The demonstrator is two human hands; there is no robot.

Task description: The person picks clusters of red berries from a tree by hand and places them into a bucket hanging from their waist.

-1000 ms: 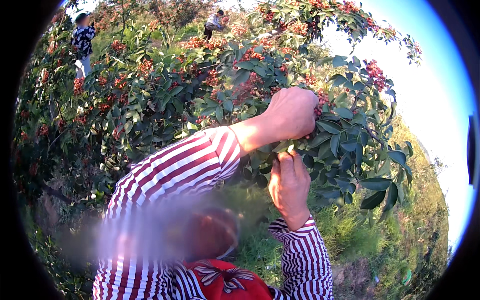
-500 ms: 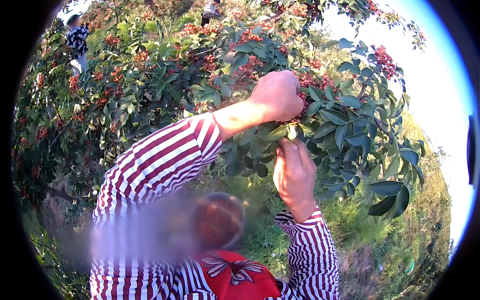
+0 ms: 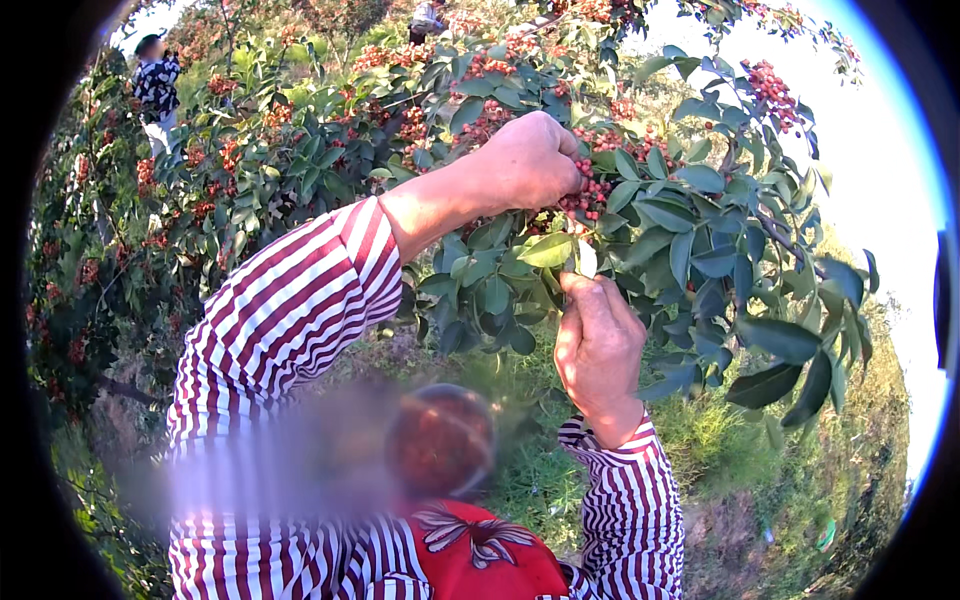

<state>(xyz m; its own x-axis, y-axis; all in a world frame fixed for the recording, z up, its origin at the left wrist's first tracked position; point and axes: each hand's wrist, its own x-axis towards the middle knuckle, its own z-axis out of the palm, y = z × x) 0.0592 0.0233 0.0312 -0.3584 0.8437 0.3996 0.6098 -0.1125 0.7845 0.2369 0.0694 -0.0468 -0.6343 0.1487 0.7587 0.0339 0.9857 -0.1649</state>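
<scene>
Berries (image 3: 592, 196), red, clustered on a leafy branch (image 3: 776, 236), just beside my left hand (image 3: 532, 163); its fingers curled, their grasp hidden, so I cannot tell what they hold. Right hand (image 3: 605, 350), mine, below: thumb and forefinger pinched on a pale piece (image 3: 586, 259), beside a yellow-green leaf (image 3: 546, 250). Sleeves (image 3: 300, 300), striped maroon and white.

sunlit orchard (image 3: 715, 455) of red-berried bushes (image 3: 667, 213)

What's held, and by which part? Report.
Left hand: unclear, grip hidden beside round red berries. Right hand: pale narrow leaf, apparently by its lower end.
</scene>
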